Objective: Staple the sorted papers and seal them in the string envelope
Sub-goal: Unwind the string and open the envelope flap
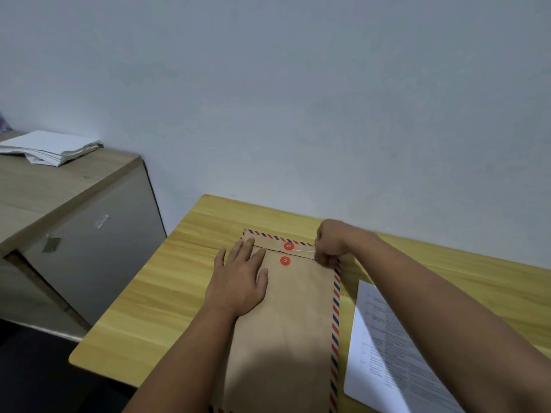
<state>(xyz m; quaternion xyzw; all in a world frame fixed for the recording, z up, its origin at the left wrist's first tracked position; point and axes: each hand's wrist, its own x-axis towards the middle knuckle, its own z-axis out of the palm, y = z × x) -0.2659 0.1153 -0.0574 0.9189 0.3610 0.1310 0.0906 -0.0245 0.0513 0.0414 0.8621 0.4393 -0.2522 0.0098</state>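
Note:
A brown string envelope [295,317] with a red and blue striped border lies lengthwise on the yellow wooden table [167,281], flap folded down at the far end. Two red button discs sit there, one on the flap [288,246] and one on the body [285,260]. A thin pale string [302,250] runs taut from the flap disc to the right. My right hand [331,244] pinches the string's end at the envelope's far right corner. My left hand [240,278] lies flat on the envelope's left side, fingers straight, pressing it down.
A printed white sheet [384,350] lies on the table to the right of the envelope, partly under my right forearm. A grey-brown cabinet [68,201] stands to the left with a pile of white papers [47,147] on top. A plain wall is behind.

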